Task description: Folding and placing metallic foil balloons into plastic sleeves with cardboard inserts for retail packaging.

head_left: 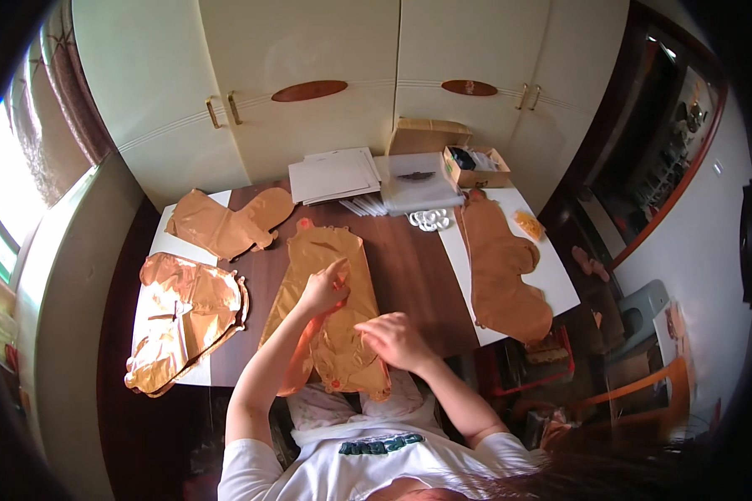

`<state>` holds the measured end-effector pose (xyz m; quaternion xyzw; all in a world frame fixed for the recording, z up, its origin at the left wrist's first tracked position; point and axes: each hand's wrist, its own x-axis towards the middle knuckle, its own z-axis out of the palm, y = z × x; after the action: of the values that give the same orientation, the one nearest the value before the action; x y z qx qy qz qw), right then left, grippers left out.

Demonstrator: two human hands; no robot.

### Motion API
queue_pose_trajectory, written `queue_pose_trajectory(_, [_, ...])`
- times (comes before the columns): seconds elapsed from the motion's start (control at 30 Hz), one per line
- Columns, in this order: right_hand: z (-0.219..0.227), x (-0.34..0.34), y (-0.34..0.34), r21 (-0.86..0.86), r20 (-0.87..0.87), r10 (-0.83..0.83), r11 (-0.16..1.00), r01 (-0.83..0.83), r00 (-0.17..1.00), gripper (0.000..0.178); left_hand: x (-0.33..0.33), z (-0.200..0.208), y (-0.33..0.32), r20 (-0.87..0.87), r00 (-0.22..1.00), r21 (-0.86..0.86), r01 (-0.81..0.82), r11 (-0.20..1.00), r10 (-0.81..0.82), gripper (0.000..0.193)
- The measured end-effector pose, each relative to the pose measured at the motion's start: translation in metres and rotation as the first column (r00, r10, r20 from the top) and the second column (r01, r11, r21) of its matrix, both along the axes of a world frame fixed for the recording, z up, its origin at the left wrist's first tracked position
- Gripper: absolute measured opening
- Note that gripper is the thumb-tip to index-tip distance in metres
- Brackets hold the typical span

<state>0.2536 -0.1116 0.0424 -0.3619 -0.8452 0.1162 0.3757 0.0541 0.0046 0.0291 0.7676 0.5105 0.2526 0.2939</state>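
Note:
A flat gold foil balloon [297, 271] lies lengthwise on the table in front of me, its near end over the table's edge above my lap. My left hand [326, 290] is over its middle, fingers reaching up and to the right, with an orange reflection in the foil beneath. Whether its fingertips press on the foil cannot be made out. My right hand [395, 341] is at the balloon's right side, fingers loosely bent and pointing left. No object shows in either hand.
Shiny copper foil balloon [184, 309] and brown balloon [226, 227] lie on the left; another brown balloon [497, 267] on white board at right. Behind are white sheets [330, 171], a clear bag [418, 188], an open box [489, 175], white coils [429, 220] and a yellow bundle [527, 225].

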Motion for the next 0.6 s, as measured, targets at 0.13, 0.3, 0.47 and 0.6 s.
queue_pose_trajectory(0.13, [-0.019,0.039,0.018,0.031,0.17,-0.084,0.996,0.079,0.982,0.03,-0.003,-0.01,-0.001,-0.033,0.999,0.105,0.046,0.993,-0.042,0.065])
queue_pose_trajectory(0.3, [-0.026,0.044,0.017,0.033,0.244,-0.017,0.999,0.01,0.97,0.033,-0.008,-0.02,-0.005,-0.023,0.998,0.2,0.062,0.978,-0.058,0.062])
queue_pose_trajectory(0.47, [-0.032,0.045,0.018,0.033,0.304,0.019,0.999,-0.031,0.952,0.037,-0.008,-0.017,-0.007,0.01,0.997,0.174,0.077,0.982,-0.08,0.063])
queue_pose_trajectory(0.6, [-0.037,0.047,0.02,0.024,0.302,0.019,0.999,-0.028,0.953,0.037,-0.009,-0.014,-0.009,0.002,0.997,0.102,0.075,0.992,-0.075,0.065])
